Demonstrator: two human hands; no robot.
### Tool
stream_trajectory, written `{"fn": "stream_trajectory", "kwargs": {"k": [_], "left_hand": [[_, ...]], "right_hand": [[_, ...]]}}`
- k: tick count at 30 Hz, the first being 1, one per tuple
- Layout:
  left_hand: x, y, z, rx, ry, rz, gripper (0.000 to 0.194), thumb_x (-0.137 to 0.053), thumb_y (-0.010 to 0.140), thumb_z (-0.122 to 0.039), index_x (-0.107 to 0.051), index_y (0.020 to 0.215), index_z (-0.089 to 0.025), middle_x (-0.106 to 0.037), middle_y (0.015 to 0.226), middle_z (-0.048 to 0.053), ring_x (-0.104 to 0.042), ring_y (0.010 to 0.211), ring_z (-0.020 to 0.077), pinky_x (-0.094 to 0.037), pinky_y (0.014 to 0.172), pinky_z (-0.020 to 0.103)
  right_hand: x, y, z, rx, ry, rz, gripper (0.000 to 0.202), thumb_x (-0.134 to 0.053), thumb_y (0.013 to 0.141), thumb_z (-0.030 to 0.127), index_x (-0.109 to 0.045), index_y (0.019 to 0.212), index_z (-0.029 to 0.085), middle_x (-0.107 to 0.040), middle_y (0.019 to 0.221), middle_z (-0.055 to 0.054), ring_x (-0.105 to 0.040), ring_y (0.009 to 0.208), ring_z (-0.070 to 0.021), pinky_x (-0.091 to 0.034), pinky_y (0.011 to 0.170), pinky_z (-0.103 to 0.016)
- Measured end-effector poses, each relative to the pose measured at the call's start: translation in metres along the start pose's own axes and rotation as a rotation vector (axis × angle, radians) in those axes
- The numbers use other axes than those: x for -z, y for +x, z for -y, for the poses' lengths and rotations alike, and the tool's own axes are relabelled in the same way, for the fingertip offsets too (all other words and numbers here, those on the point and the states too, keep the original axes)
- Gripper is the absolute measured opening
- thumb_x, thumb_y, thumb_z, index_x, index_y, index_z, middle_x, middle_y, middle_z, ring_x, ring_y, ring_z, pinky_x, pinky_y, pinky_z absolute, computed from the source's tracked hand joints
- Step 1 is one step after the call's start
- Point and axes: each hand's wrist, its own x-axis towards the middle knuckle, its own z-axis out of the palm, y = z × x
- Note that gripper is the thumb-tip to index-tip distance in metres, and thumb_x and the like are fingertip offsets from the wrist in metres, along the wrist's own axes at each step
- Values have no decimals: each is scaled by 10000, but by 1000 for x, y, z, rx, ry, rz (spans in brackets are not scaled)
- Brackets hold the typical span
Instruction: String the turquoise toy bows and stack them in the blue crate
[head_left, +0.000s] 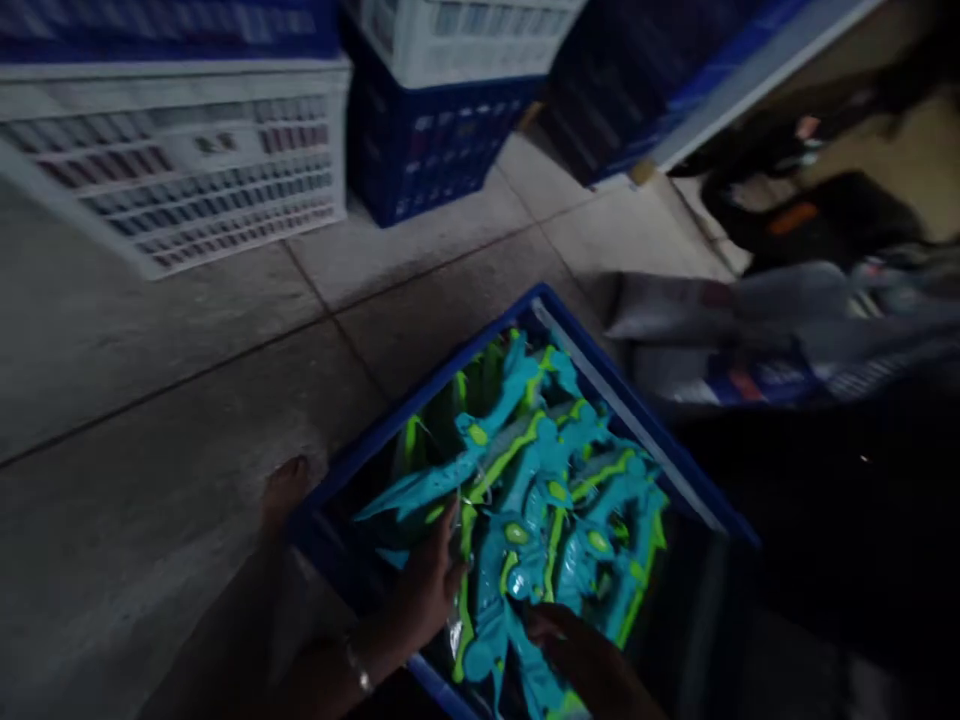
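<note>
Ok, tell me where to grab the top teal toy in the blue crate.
Probably grip the top teal toy at its long narrow end, coming from above on the left hand side. That end lies exposed over the pile in the blue crate; the rest interlocks with neighbours.

Bare floor (150,420) left of the blue crate (600,385) looks open; stacked crates (420,150) apparently block beyond

Bare forearms, thin metal bracelet (358,672) (left wrist), no sleeves

Blue crate (420,400) on tiled floor (150,420)
</note>
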Motion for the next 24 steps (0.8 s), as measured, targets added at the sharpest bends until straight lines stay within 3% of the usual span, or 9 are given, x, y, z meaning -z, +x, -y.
{"fn": "stream_trajectory", "kwargs": {"k": [3, 7, 10, 12, 14, 16, 18, 21, 24], "left_hand": [[11, -8, 9, -74, 255, 14, 560, -418, 1027, -299, -308, 1565, -192, -481, 1544, 197, -625, 1271, 271, -541, 1063, 454], [26, -16, -11, -305, 684, -41, 527, -471, 1039, -404, -352, 1524, -236, -613, 1393, 170, -682, 1159, 291, -603, 923, 440], [36, -11, -47, -390, 890, -52, 556, -484, 1018, -475, -412, 1477, -170, -589, 1374, 210, -608, 1242, 380, -566, 958, 539], [35, 2, -71, -427, 978, 22, 546, -471, 1011, -493, -454, 1427, -139, -574, 1359, 221, -577, 1251, 411, -538, 972, 577], [18, 20, -92, -488, 1064, 146, 520, -452, 1014, -500, -475, 1393, -145, -575, 1345, 206, -565, 1249, 411, -510, 987, 586], [-20, 41, -109, -617, 1119, 307, 469, -450, 1021, -483, -493, 1370, -173, -589, 1329, 172, -572, 1233, 379, -494, 993, 551], [-79, 57, -123, -775, 1142, 492, 402, -466, 1031, -420, -514, 1354, -185, -602, 1317, 142, -574, 1231, 326, -488, 1004, 488], [-190, 67, -137, -965, 1173, 760, 322, -451, 1043, -298, -547, 1323, -171, -615, 1328, 121, -546, 1281, 267, -476, 1047, 422], [-291, 65, -142, -1036, 1212, 953, 300, -416, 1049, -273, -586, 1278, -180, -647, 1330, 99, -523, 1325, 253, -466, 1075, 425]], "right_hand": [[-37, -31, -48, -16, -43, 88, 486, -507, 929, 619, -752, 1106, 239, -770, 1071, -100, -729, 1001, -264, -584, 886, -337], [-62, -90, -108, -129, 68, -167, 457, -523, 879, 600, -775, 957, 226, -778, 901, -96, -737, 828, -264, -596, 734, -334], [-43, -110, -137, -227, 222, -431, 527, -456, 908, 648, -731, 804, 210, -738, 778, -98, -704, 737, -259, -578, 676, -337], [-22, -102, -156, -271, 327, -557, 537, -428, 932, 647, -722, 899, 199, -742, 893, -116, -707, 830, -265, -579, 761, -355], [-5, -80, -176, -266, 422, -691, 522, -436, 956, 610, -690, 1078, 170, -722, 1072, -146, -697, 983, -274, -568, 868, -376], [5, -48, -195, -216, 442, -899, 567, -473, 951, 587, -627, 1232, 120, -660, 1243, -194, -634, 1171, -301, -519, 1018, -432], [9, -16, -208, -228, 430, -1060, 762, -552, 900, 636, -519, 1384, 49, -542, 1419, -261, -501, 1358, -356, -415, 1150, -512], [12, 13, -211, -301, 459, -985, 991, -720, 794, 661, -413, 1470, 4, -520, 1427, -295, -474, 1361, -420, -338, 1174, -617], [13, 12, -201, -238, 423, -919, 991, -777, 789, 571, -385, 1498, 1, -516, 1405, -287, -481, 1315, -440, -322, 1157, -660]]}}
